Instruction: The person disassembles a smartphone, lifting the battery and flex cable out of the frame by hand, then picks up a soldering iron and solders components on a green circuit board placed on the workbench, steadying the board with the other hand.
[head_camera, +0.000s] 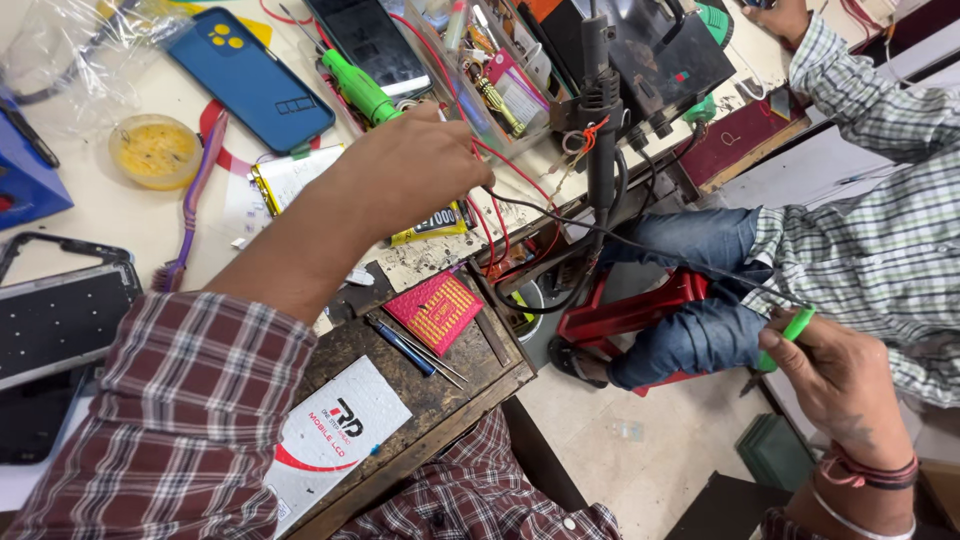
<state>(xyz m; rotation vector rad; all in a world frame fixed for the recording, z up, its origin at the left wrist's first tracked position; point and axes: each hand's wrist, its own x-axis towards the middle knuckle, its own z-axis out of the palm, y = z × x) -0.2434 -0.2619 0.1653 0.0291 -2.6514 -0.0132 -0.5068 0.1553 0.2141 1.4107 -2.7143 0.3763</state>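
1. Green-handled tool (790, 332) sits in the right hand (845, 385), low at the right, fingers closed round it; its long axis slants up to the right, with a black cable (640, 243) running from it toward the bench.
2. Left hand (415, 175) rests over red wires (500, 200) on the workbench (130, 215), well apart from the tool; whether its fingers pinch anything cannot be told.
3. Another person in a checked shirt (880, 250) sits beyond.

Two hands at work, one blue phone case (250, 80), one purple toothbrush (193, 200), one yellow paste tub (155, 150), one pink card (435, 310).
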